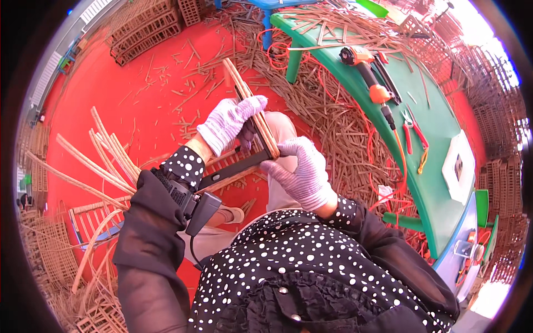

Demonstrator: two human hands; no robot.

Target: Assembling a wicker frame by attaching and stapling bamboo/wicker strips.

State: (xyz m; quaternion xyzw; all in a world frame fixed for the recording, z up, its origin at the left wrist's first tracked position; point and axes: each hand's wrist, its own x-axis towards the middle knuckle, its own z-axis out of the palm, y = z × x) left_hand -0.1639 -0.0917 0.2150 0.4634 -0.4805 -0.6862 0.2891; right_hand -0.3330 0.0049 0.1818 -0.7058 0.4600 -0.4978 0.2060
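Head view, looking down over your lap. Your left hand [229, 123], in a pale knitted glove, sits just at 11 o'clock from centre and is clenched around a bundle of flat bamboo strips [251, 105]; the bundle runs from your palm up toward 11 o'clock, its free end over the red floor [150, 100]. Your right hand [302, 169], gloved alike, lies just right of centre, its fingers closed on the lower end of the same strips and touching the dark flat bar [236, 167] that slants from the strips down toward 8 o'clock. Whether the right hand also grips the bar you cannot tell. The two hands are close together, the strips between them.

At 9 o'clock, long pale cane strips [105, 155] fan across the floor, well apart from your hands. At 2 o'clock a green table [438, 127] bears an orange power tool [366, 69], red-handled pliers [413, 130] and a white block [458, 166]. Between table and lap, short cut strips [344, 133] lie heaped. Woven cane frames [144, 28] are stacked at 11 o'clock
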